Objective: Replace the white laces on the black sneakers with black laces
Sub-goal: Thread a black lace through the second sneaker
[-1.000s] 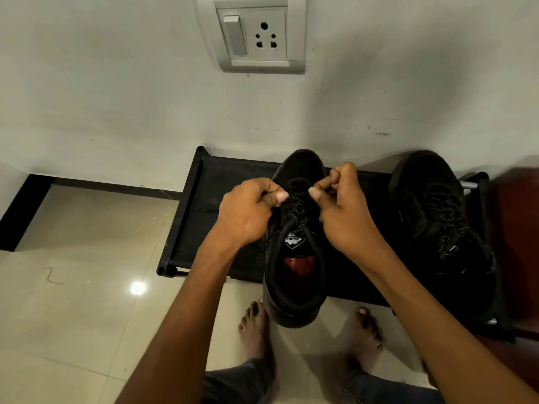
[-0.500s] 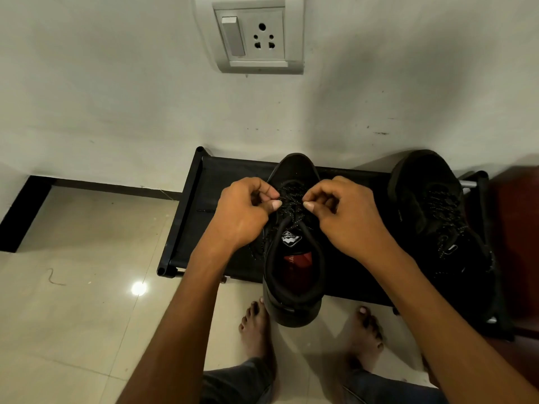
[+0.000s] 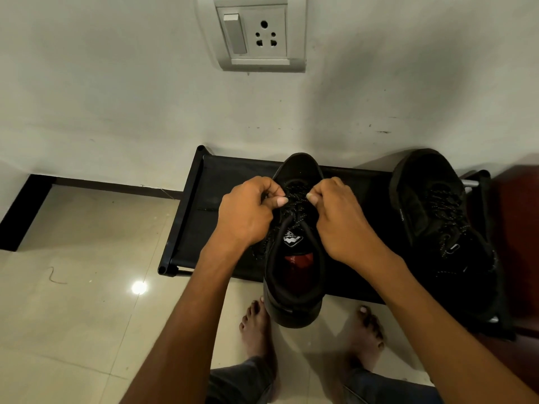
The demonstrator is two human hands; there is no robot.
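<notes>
Your left hand (image 3: 248,212) and right hand (image 3: 339,217) each pinch the black lace (image 3: 296,199) above the near sneaker (image 3: 294,258) on the rack (image 3: 186,217); 1 laced sneaker (image 3: 437,217) sits right of it.

Two black sneakers (image 3: 294,258) (image 3: 437,228), two hands (image 3: 248,211) (image 3: 341,217), one black rack (image 3: 221,182), one wall socket (image 3: 256,33), two bare feet (image 3: 256,330) (image 3: 364,333)

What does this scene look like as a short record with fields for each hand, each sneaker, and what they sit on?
left hand: pinching the black speckled lace
right hand: pinching the same lace from the other side
middle sneaker: black, heel overhanging the rack's front edge
right sneaker: black, dark laces, untouched
support: black rack against the wall
white laces: none visible
</notes>
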